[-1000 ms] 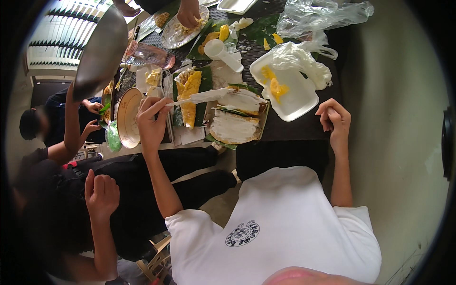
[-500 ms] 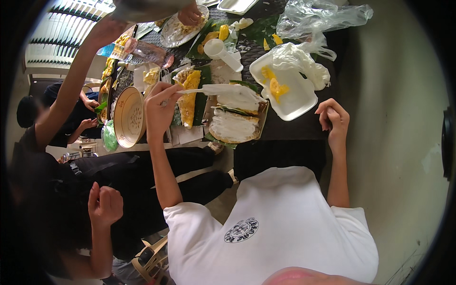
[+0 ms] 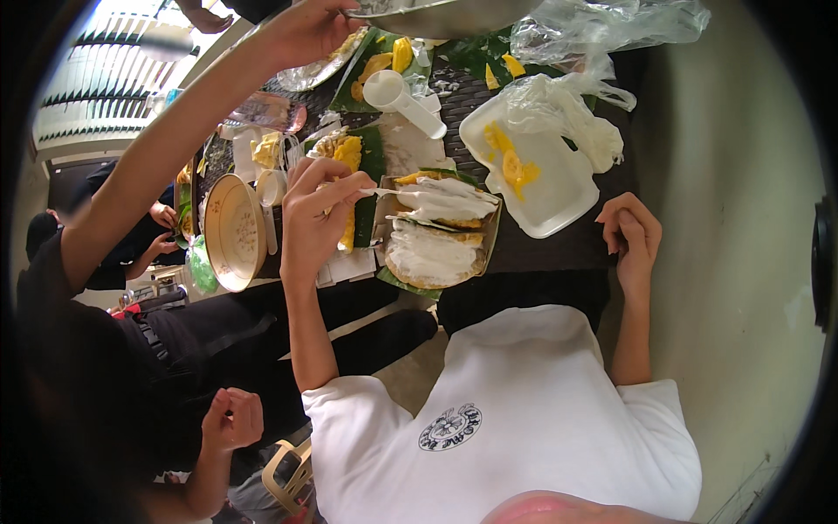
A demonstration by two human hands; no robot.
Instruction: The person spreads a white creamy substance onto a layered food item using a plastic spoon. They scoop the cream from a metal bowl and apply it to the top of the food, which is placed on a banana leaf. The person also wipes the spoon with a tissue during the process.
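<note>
My left hand (image 3: 325, 203) pinches the thin handle of a white spreader (image 3: 381, 191). Its far end lies against the white cream on the upper of two yellow, cream-topped food pieces (image 3: 445, 201). A second coated piece (image 3: 434, 255) sits just below it, both on green leaf in a shallow tray (image 3: 491, 229). My right hand (image 3: 633, 231) hangs by the table's right edge, its fingers loosely curled with nothing visible in them. Nearest to that hand is a white foam tray (image 3: 550, 196) with yellow fruit pieces (image 3: 513, 166) on it.
A co-worker's arm (image 3: 166, 148) reaches in from the left, holding a metal bowl (image 3: 454, 17) over the far table. A patterned cream bowl (image 3: 234, 231) stands at the left edge. A white scoop (image 3: 403, 103), leaf with mango slices (image 3: 401, 54) and plastic bags (image 3: 602, 35) lie farther back.
My left hand has moved slightly right and down, bringing the spreader lower onto the cream. The co-worker's raised arm has swung right with the metal bowl. My right hand stays curled.
</note>
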